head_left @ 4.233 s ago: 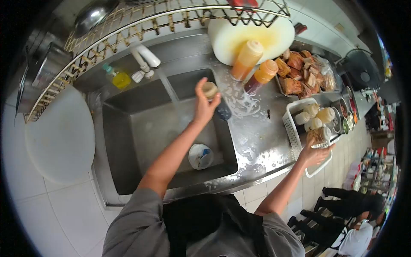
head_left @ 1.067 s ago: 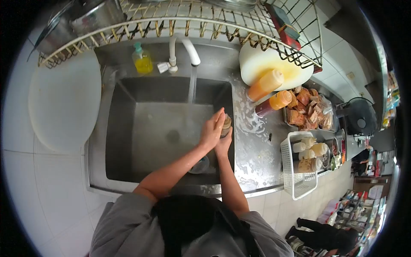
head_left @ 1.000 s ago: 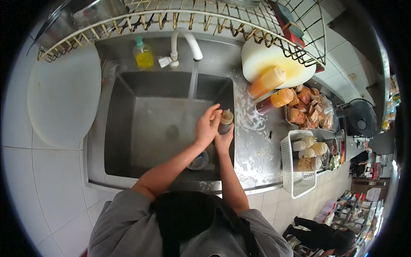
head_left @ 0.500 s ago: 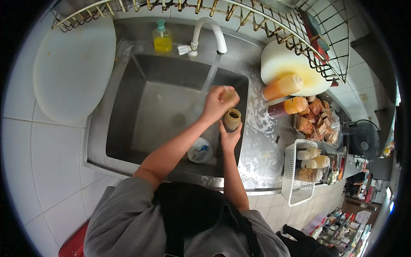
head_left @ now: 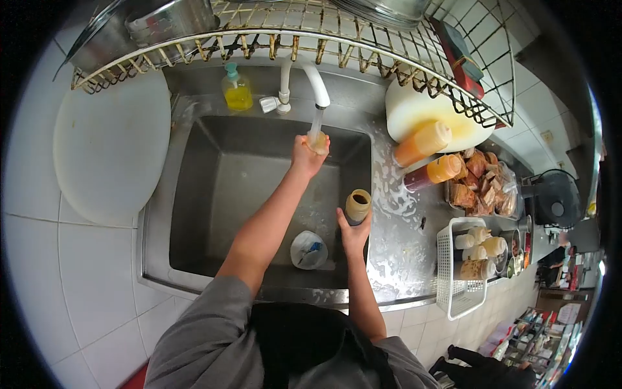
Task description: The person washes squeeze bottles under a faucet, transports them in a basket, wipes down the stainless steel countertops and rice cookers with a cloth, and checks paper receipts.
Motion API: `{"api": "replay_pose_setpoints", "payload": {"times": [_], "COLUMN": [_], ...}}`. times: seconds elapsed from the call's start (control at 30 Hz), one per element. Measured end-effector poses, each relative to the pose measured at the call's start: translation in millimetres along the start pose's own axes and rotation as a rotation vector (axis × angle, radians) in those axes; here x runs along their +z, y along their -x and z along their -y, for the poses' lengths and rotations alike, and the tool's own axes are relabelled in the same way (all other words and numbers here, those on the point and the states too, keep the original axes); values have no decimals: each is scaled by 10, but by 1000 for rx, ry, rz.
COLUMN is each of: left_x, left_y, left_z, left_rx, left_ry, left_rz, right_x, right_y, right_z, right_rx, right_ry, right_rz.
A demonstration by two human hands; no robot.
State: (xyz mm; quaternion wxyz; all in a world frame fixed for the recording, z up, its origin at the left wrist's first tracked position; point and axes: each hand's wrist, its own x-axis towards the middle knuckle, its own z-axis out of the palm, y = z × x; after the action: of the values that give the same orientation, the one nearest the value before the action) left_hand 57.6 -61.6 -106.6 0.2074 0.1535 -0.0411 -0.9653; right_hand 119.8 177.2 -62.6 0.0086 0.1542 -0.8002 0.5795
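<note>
My left hand (head_left: 311, 157) is closed on a pale bottle cap (head_left: 317, 142), right under the water running from the white faucet (head_left: 315, 87). Below and to its right, my right hand (head_left: 355, 232) grips an uncapped squeeze bottle (head_left: 357, 207) with dark contents, its open mouth facing up. Both hands are over the steel sink (head_left: 246, 188). A round translucent container (head_left: 308, 250) with something blue in it lies on the sink floor. Two sauce bottles, one orange (head_left: 422, 144) and one dark red with an orange top (head_left: 433, 172), stand on the soapy counter.
A white basket (head_left: 446, 266) of squeeze bottles is at the counter's right, below a tray of meat pieces (head_left: 476, 183). Yellow soap (head_left: 238, 94) stands behind the sink. A wire rack (head_left: 259, 39) hangs above. A black fan (head_left: 557, 201) and a person (head_left: 486, 369) are farther right.
The cap has come off the bottle. My left hand has carried it up and left into the water stream, while my right hand still holds the bottle. The camera view has also shifted.
</note>
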Motion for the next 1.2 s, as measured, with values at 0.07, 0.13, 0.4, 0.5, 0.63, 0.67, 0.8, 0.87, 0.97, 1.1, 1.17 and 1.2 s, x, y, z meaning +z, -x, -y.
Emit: {"api": "replay_pose_setpoints", "payload": {"times": [0.07, 0.13, 0.4, 0.5, 0.63, 0.67, 0.8, 0.87, 0.97, 1.1, 1.17, 1.2], "left_x": [-207, -121, 63, 64, -145, -212, -8, 309, 518, 797, 901, 951], "left_y": [-55, 71, 151, 118, 517, 682, 1230, 1539, 1698, 1845, 1859, 1879], "left_z": [-2, -24, 29, 22, -137, -188, -20, 82, 140, 141, 98, 84], "left_rx": [54, 66, -18, 285, 454, 489, 308, 195, 179, 335, 246, 198], "left_ry": [-55, 54, 112, -476, -1366, -1602, -1337, -1263, -1336, -1618, -1488, -1422], "left_rz": [173, 18, -36, -219, -384, -422, 17, 137, 263, 381, 508, 568], "right_x": [6, 7, -3, -15, -78, -80, -129, -135, -122, -173, -218, -256], "right_y": [7, 5, 50, 29, 64, 72, 140, 126, 110, 107, 97, 86], "right_z": [28, 50, 168, 115, -2, -9, -96, -15, 145, 387, 481, 505], "right_rx": [17, 20, 59, 20, -28, -9, 14, -21, -74, -99, -81, -50], "right_ry": [7, 12, -8, -3, 87, 107, 142, 127, 162, 170, 123, 91], "right_rz": [15, 25, 66, 57, 32, 48, 118, 187, 214, 212, 239, 281]}}
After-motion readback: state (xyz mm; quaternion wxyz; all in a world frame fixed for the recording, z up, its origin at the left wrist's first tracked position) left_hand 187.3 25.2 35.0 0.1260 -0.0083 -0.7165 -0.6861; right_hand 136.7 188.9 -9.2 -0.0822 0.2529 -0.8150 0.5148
